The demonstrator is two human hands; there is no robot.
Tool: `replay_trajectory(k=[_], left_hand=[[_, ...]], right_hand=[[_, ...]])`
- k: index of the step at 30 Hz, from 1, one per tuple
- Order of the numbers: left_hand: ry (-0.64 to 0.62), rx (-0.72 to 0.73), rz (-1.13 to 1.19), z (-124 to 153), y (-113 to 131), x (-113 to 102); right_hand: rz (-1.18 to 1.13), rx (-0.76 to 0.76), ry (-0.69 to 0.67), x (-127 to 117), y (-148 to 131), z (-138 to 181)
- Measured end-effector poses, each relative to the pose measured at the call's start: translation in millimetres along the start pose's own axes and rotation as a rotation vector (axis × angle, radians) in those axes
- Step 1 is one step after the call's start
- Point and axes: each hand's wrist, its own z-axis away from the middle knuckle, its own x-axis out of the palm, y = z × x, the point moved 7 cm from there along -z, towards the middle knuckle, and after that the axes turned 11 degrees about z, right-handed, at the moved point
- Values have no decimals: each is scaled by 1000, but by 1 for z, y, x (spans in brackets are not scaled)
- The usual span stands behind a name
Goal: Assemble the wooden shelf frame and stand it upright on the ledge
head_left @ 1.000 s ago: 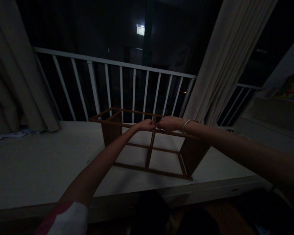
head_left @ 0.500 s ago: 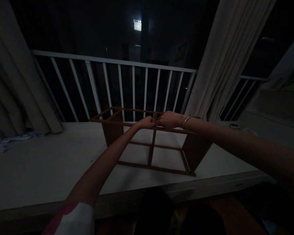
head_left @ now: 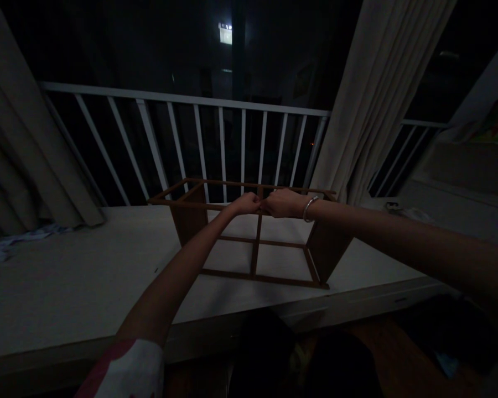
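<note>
A brown wooden frame with crossbars and a solid panel at each end stands on the pale window ledge. Both hands meet at the middle of its upper part, beside the central crossbar. My left hand is closed, its fingertips pinched together near the bar. Close against it, my right hand, with a silver bracelet at the wrist, is closed too, knuckles up. Whatever lies between the fingers is hidden or too small to make out in the dim light.
Behind the frame runs a white railing before a dark window. Beige curtains hang on both sides. Crumpled cloth lies at the ledge's left, and a small dark object at the right. Dark clothing rests on the wooden floor.
The view has shifted slightly, so the scene sits a little further left and up. Both hands stay together at the middle of the frame, with little visible change in their hold.
</note>
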Motion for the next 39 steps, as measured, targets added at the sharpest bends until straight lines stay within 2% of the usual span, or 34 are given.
replay_trajectory(k=[6, 10, 17, 23, 31, 36, 39], left_hand=[[-55, -2, 31, 0, 0, 3], [-112, 18, 68, -3, -2, 8], [-97, 59, 30, -5, 0, 9], [-128, 35, 69, -4, 1, 12], [-132, 32, 123, 0, 6, 13], [-142, 21, 141, 1, 11, 13], [-144, 18, 137, 1, 12, 13]], right_hand=[[-143, 80, 98, 11, 0, -1], [-420, 98, 149, 25, 3, -5], [-795, 123, 226, 40, 10, -12], [-1071, 90, 181, 46, 10, -13], [-1225, 139, 242, 55, 16, -15], [-1236, 170, 311, 59, 21, -18], [-1224, 168, 303, 60, 20, -18]])
